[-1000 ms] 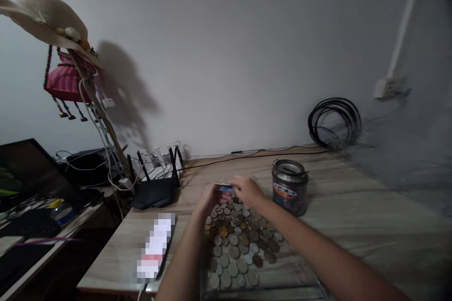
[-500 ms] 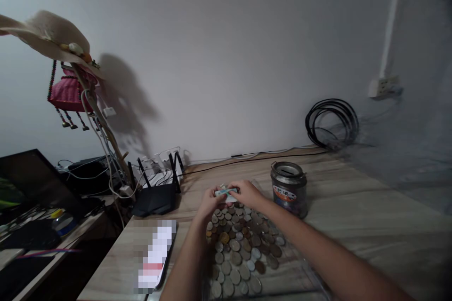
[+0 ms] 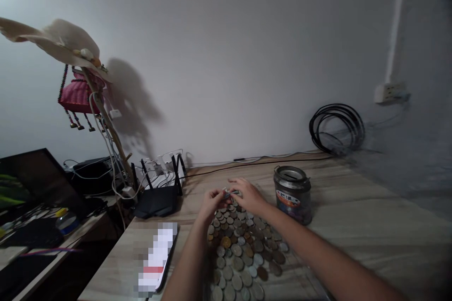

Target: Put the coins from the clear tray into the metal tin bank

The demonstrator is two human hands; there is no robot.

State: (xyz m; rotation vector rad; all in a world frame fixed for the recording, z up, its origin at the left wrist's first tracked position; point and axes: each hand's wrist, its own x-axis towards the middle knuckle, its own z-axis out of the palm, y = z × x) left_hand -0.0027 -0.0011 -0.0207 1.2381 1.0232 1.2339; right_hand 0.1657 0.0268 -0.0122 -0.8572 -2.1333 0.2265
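Observation:
My left hand [image 3: 212, 201] and my right hand [image 3: 249, 196] meet above the far end of a spread of coins. Between their fingertips they pinch a small folded paper note [image 3: 233, 193] with pale green colouring, mostly hidden by the fingers. Silver and brassy coins [image 3: 237, 263] lie in a loose layer under my forearms, running toward me. Right of my right hand stands a metal-lidded coin jar [image 3: 292, 197] with a slot in its top and an orange-and-white label.
On the left lie a phone [image 3: 158, 258] with a blurred screen and a black router [image 3: 156, 201]. A transparent edge [image 3: 317, 283] shows beside the coins. A black cable coil [image 3: 335, 127] leans on the wall. A yellow-capped bottle [image 3: 66, 221] stands on the lower desk.
The paper note was stretched flat between both hands; now it is turned and more covered by the fingers. The whole view has shifted slightly, with things appearing further right and lower.

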